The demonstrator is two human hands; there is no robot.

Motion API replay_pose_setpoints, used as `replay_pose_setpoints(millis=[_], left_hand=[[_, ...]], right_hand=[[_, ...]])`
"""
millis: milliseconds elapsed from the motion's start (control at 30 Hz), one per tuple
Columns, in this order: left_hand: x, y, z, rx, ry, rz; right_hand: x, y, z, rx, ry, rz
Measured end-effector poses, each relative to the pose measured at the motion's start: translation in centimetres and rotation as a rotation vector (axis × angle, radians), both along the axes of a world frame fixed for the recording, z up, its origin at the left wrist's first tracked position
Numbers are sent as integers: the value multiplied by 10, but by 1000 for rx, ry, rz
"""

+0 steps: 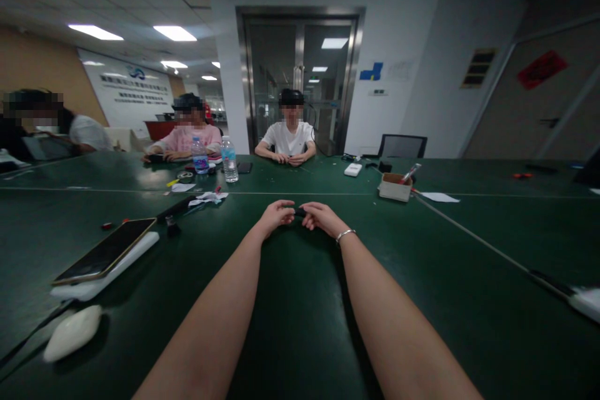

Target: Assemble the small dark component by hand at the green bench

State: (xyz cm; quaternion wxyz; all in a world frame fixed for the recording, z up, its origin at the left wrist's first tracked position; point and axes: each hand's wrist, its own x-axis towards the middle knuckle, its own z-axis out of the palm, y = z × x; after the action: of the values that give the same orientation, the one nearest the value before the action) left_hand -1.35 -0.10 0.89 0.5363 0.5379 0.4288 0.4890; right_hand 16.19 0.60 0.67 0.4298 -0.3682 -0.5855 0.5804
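Both my arms stretch forward over the dark green table [300, 300]. Between my fingertips is a small black object [299, 212], too small to tell its kind. My right hand [321, 217], with a silver bracelet [345, 235] at the wrist, pinches its right end. At its left end, the thumb and fingers of my left hand [277, 217] close on it. The fingers partly cover the object, and both hands are at or just above the table surface.
A phone [107, 251] lies on a white box [107, 269] at left, near a white mouse [74, 332]. Water bottles [229, 160] and paper scraps [209, 198] stand and lie farther back. A small box [394, 189] holds items at right. Several people sit across the table.
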Motion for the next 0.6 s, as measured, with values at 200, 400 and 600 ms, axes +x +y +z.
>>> replay_pose_setpoints(millis=[200, 400, 600], left_hand=[[0, 1, -1, 14, -3, -13], [0, 4, -3, 21, -3, -25], [1, 3, -2, 7, -27, 8]], right_hand=[[2, 1, 0, 9, 29, -45], [-2, 7, -2, 58, -115, -63], [2, 3, -1, 49, -36, -59]])
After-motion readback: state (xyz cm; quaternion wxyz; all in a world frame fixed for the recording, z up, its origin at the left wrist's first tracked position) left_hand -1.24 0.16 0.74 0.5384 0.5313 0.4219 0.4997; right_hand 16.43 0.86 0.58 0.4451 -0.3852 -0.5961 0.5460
